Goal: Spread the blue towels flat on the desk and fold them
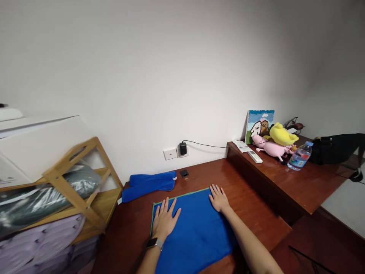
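A blue cloth (194,232) with a green edge lies spread flat on the reddish-brown wooden desk (125,236). My left hand (165,220), with a watch on its wrist, rests palm down near the cloth's far left corner, fingers spread. At the far right corner my right hand (219,198) lies flat, its fingers stretched out. Behind them, near the wall, are folded blue cloths (152,184) with white tags. The cloth's near edge runs partly out of the picture.
Left stands a wooden shelf (92,205) with bagged and lilac items. On the raised right ledge (310,190) are a remote (254,156), plush toys (273,147), a picture (260,125), a water bottle (299,158) and a black bag (330,150). A black charger (183,148) trails its cable.
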`<action>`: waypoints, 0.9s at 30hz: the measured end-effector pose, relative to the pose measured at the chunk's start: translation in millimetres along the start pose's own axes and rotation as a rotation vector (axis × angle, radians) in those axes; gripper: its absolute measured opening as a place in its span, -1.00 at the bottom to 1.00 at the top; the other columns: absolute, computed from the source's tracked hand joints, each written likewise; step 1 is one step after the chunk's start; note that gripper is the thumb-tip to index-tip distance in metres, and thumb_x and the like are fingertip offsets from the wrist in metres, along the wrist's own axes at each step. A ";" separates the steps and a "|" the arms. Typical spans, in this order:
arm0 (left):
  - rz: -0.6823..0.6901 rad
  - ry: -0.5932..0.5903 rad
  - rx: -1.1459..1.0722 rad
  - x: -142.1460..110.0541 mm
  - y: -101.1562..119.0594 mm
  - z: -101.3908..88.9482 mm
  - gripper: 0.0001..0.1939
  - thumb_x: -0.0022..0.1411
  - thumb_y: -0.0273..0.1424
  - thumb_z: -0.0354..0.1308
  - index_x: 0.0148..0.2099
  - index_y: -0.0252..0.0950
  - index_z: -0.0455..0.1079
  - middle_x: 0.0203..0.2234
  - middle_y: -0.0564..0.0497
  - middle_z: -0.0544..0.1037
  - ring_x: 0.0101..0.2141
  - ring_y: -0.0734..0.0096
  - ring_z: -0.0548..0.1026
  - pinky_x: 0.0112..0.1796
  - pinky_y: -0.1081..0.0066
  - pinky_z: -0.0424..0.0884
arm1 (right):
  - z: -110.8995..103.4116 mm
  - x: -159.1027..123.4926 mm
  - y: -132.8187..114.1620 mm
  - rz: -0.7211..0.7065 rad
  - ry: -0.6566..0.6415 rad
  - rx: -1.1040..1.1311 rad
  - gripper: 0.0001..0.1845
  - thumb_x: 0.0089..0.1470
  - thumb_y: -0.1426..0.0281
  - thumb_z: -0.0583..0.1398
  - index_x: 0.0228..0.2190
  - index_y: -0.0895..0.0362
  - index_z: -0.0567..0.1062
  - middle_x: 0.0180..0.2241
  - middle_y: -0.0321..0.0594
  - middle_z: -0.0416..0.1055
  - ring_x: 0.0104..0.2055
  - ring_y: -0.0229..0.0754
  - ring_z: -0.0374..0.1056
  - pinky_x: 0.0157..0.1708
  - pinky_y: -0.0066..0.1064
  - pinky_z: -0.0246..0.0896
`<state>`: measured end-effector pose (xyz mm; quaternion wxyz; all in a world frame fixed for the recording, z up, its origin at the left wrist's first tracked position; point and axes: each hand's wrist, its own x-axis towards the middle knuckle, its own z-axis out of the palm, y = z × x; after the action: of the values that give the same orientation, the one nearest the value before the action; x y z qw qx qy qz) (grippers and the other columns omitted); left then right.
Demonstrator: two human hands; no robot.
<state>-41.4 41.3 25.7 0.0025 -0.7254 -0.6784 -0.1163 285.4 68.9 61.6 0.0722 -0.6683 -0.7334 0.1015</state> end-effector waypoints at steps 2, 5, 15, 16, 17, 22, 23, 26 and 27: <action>-0.005 0.007 0.028 0.4 2.4 -1.1 -0.25 0.45 0.14 -0.15 0.52 -0.06 0.13 0.53 -0.13 0.13 0.50 0.00 0.08 0.43 -0.09 0.02 | 2.4 -2.7 -18.7 -0.052 0.043 -0.015 -0.29 0.48 0.21 -0.16 0.51 0.23 0.04 0.55 -0.07 -0.17 0.60 -0.03 -0.29 0.54 -0.07 -0.50; 0.010 0.032 0.063 -0.7 3.1 -1.7 -0.28 0.46 0.08 -0.14 0.51 -0.09 0.17 0.51 -0.14 0.19 0.49 -0.03 0.13 0.42 -0.12 0.04 | 16.9 -10.6 -64.6 -0.159 0.110 0.049 -0.28 0.48 0.18 -0.15 0.50 0.23 0.06 0.54 -0.07 -0.14 0.59 -0.02 -0.27 0.54 -0.09 -0.45; -0.020 0.046 0.048 -19.5 -18.9 7.9 -0.19 0.43 0.19 -0.18 0.54 -0.10 0.11 0.52 -0.17 0.15 0.48 -0.03 0.13 0.43 -0.11 0.02 | 33.3 -10.1 -60.5 -0.127 0.045 0.093 -0.27 0.49 0.09 -0.17 0.51 0.15 0.04 0.53 -0.10 -0.10 0.59 -0.06 -0.20 0.53 -0.06 -0.35; -0.024 0.042 0.046 -19.5 -18.5 7.5 -0.18 0.43 0.20 -0.19 0.54 -0.10 0.10 0.52 -0.18 0.14 0.49 -0.03 0.12 0.43 -0.11 0.02 | 29.2 -7.2 -48.0 -0.095 0.039 0.079 -0.26 0.49 0.10 -0.17 0.51 0.18 0.03 0.54 -0.09 -0.12 0.59 -0.06 -0.21 0.53 -0.07 -0.36; -0.030 0.033 0.045 -19.1 -17.7 6.6 -0.17 0.42 0.20 -0.19 0.54 -0.11 0.09 0.52 -0.19 0.14 0.49 -0.02 0.12 0.43 -0.11 0.02 | 25.0 -4.3 -36.9 -0.075 0.029 0.070 -0.26 0.49 0.10 -0.18 0.51 0.20 0.01 0.54 -0.08 -0.14 0.59 -0.07 -0.22 0.54 -0.09 -0.37; -0.061 -0.054 0.031 -14.1 -13.9 -6.1 -0.17 0.43 0.19 -0.17 0.55 -0.12 0.06 0.53 -0.20 0.10 0.50 0.00 0.07 0.44 -0.10 -0.01 | 5.5 4.8 -14.5 -0.081 -0.017 0.054 -0.25 0.49 0.11 -0.19 0.52 0.23 -0.01 0.54 -0.08 -0.16 0.59 -0.09 -0.27 0.54 -0.13 -0.41; -0.064 -0.072 0.026 -13.4 -13.0 -9.5 -0.18 0.43 0.18 -0.16 0.55 -0.13 0.07 0.53 -0.20 0.10 0.50 -0.01 0.08 0.44 -0.10 0.01 | 2.4 4.2 -16.9 -0.086 -0.016 0.049 -0.25 0.49 0.13 -0.18 0.51 0.25 0.00 0.54 -0.06 -0.15 0.59 -0.08 -0.27 0.54 -0.12 -0.40; -0.025 -0.043 0.026 -17.3 -6.4 -15.7 -0.21 0.46 0.10 -0.14 0.53 -0.22 0.13 0.51 -0.23 0.15 0.49 -0.02 0.12 0.43 -0.08 0.06 | 2.1 -5.6 -38.5 -0.135 0.025 0.048 -0.25 0.48 0.16 -0.16 0.49 0.32 0.06 0.53 0.03 -0.10 0.59 -0.03 -0.23 0.54 -0.12 -0.40; 0.003 0.003 0.027 -21.8 -2.5 -15.1 -0.24 0.48 0.06 -0.15 0.52 -0.25 0.16 0.51 -0.24 0.16 0.48 -0.01 0.13 0.43 -0.06 0.07 | 6.8 -11.8 -50.2 -0.173 0.050 0.062 -0.26 0.48 0.16 -0.15 0.49 0.32 0.08 0.52 0.03 -0.09 0.59 -0.02 -0.21 0.54 -0.12 -0.38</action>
<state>-47.5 17.6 36.3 0.0137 -0.7262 -0.6788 -0.1083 236.4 52.5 67.6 0.1196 -0.6023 -0.7828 0.1010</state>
